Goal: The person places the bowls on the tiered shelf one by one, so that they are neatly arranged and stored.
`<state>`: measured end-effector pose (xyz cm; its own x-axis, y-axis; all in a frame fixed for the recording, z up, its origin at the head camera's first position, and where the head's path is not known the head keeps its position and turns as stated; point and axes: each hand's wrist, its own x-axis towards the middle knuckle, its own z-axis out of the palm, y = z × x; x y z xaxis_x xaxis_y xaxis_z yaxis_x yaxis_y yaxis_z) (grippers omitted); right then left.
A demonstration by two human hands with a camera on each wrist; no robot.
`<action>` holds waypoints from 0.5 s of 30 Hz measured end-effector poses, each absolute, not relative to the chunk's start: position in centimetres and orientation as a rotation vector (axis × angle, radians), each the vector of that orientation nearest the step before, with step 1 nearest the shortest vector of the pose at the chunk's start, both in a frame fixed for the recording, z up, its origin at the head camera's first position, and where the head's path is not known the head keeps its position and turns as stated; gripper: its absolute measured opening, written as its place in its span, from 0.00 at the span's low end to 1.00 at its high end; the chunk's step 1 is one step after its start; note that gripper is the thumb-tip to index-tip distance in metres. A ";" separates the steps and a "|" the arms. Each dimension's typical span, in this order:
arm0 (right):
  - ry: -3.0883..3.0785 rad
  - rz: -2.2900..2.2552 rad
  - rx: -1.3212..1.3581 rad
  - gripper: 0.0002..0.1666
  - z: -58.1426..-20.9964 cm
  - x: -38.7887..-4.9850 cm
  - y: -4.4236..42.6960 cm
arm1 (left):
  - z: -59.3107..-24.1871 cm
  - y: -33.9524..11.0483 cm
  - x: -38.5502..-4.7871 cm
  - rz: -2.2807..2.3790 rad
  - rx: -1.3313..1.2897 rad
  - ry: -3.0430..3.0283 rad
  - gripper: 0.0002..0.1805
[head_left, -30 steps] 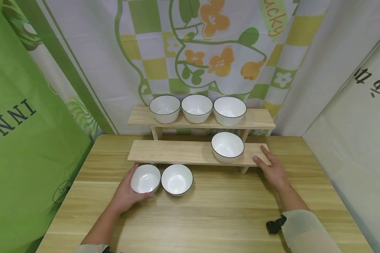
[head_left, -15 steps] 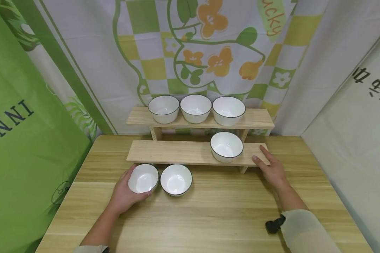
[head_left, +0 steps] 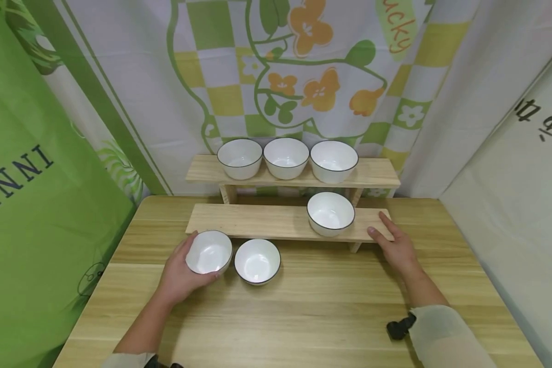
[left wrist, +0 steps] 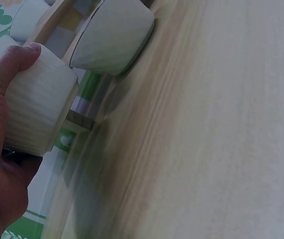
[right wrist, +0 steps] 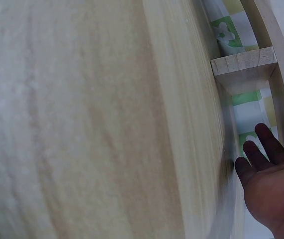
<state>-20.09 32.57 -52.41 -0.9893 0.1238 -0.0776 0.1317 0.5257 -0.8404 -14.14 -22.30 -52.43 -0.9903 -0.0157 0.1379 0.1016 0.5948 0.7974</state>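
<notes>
In the head view my left hand (head_left: 181, 273) grips a white bowl (head_left: 209, 252) with a dark rim by its left side, thumb at the front. The left wrist view shows this bowl (left wrist: 40, 102) raised off the table and slightly tilted. Just right of it a matching bowl (head_left: 257, 261) stands on the table. My right hand (head_left: 399, 250) rests at the right end of the lower wooden shelf (head_left: 253, 221), thumb and forefinger on the board. Three straight fingers (right wrist: 270, 144) extend below the board in the right wrist view. One bowl (head_left: 330, 213) sits on that shelf.
Behind, a higher wooden shelf (head_left: 377, 171) carries three more white bowls (head_left: 286, 158) in a row. A patterned curtain (head_left: 276, 82) hangs at the back, with a green cloth (head_left: 37, 214) at the left. The wooden table (head_left: 303, 317) extends toward me.
My left hand has lifted its bowl from the table and moved it slightly toward the lower shelf. My right hand stays at the shelf's end.
</notes>
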 end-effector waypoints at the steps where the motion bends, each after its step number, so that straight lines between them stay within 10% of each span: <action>1: 2.737 -1.511 0.231 0.50 -52.4 -20.1 32.6 | -52.3 -22.2 -14.2 -1.354 -0.074 -2.689 0.68; 15: 2.740 -1.512 0.226 0.50 -52.7 -20.0 32.8 | -50.0 -20.9 -15.1 -1.364 -0.125 -2.667 0.67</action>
<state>-20.05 32.76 -52.66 -0.9896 0.1239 -0.0731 0.1278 0.5248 -0.8415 -15.15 -20.89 -50.00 -0.9862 0.0088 0.1651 0.1390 0.5848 0.7992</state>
